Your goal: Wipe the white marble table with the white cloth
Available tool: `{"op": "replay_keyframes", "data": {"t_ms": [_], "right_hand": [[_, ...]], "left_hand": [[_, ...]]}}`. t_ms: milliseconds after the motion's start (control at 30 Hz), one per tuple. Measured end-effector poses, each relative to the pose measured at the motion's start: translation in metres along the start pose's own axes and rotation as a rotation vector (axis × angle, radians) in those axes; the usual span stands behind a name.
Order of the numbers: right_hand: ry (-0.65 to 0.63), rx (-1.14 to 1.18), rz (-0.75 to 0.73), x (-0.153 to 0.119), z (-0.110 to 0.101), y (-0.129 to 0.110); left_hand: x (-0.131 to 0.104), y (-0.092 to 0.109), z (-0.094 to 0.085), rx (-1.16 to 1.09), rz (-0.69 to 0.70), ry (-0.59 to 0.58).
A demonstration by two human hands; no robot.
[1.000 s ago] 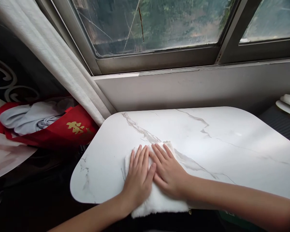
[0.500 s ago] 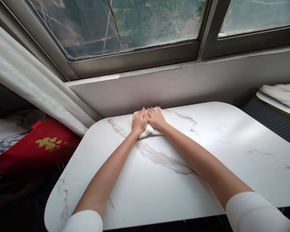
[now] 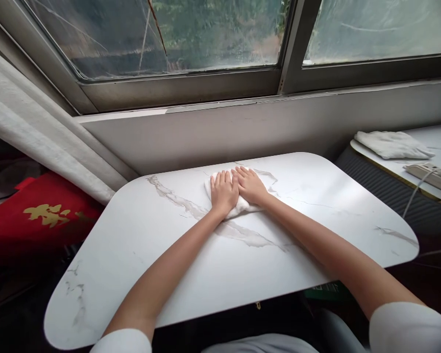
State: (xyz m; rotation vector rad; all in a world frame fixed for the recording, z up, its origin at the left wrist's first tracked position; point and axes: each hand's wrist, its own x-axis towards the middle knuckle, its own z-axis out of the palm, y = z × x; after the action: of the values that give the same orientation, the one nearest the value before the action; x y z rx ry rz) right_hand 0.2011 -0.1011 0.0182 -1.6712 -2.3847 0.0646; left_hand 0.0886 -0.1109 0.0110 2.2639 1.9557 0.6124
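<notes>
A white cloth (image 3: 238, 210) lies bunched on the white marble-patterned tabletop (image 3: 220, 279), towards its far edge. My left hand (image 3: 224, 191) is pressed flat on the cloth with its fingers stretched out. Beside it and touching it, my right hand (image 3: 250, 185) also lies flat over the cloth, fingers extended. Both palms cover much of the cloth, so only its left side and front edge show.
Behind the table run a low wall (image 3: 213, 132) and a window frame (image 3: 191, 90). A pale curtain (image 3: 55, 127) and a red bag (image 3: 47, 215) are at left. To the right, a folded white cloth (image 3: 393, 144) and a power strip (image 3: 433, 176) rest on another table.
Both hands and the cloth under them have moved back from the table's far edge, slightly to the right. The view has shifted right, bringing the second table further in.
</notes>
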Motion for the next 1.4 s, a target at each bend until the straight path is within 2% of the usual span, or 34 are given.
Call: {"op": "replay_keyframes", "data": {"t_ms": [267,367,500,600,667,767,867,1000,1100,1233,1400], "right_hand": [[-0.004,-0.050,-0.119,-0.115,-0.012,-0.013],[0.022,-0.051,-0.153,-0.154,-0.017,-0.014],[0.054,-0.037,-0.175,-0.191,-0.023,-0.005],[0.069,-0.022,-0.166,-0.202,-0.027,0.014],[0.075,-0.018,-0.143,-0.199,-0.027,0.033],[0.080,-0.034,-0.077,-0.173,-0.024,0.065],[0.078,-0.061,0.000,-0.125,-0.020,0.096],[0.040,-0.043,0.012,-0.051,-0.019,0.127],[0.025,-0.005,0.013,-0.011,-0.019,0.145],[0.044,0.041,-0.030,0.011,-0.020,0.177],[0.088,0.086,-0.059,0.004,-0.027,0.237]], "left_hand": [[-0.108,0.030,-0.023,-0.057,0.161,-0.169],[-0.141,0.043,-0.031,-0.128,0.207,-0.253],[-0.165,0.060,-0.036,-0.222,0.226,-0.347],[-0.166,0.076,-0.031,-0.275,0.262,-0.386],[-0.155,0.089,-0.023,-0.281,0.287,-0.384],[-0.120,0.106,-0.004,-0.251,0.285,-0.339],[-0.066,0.115,0.016,-0.202,0.282,-0.266],[0.007,0.114,0.039,-0.124,0.225,-0.182],[0.045,0.114,0.049,-0.085,0.181,-0.144],[0.072,0.129,0.064,-0.059,0.160,-0.113],[0.087,0.177,0.087,-0.044,0.190,-0.070]]}}
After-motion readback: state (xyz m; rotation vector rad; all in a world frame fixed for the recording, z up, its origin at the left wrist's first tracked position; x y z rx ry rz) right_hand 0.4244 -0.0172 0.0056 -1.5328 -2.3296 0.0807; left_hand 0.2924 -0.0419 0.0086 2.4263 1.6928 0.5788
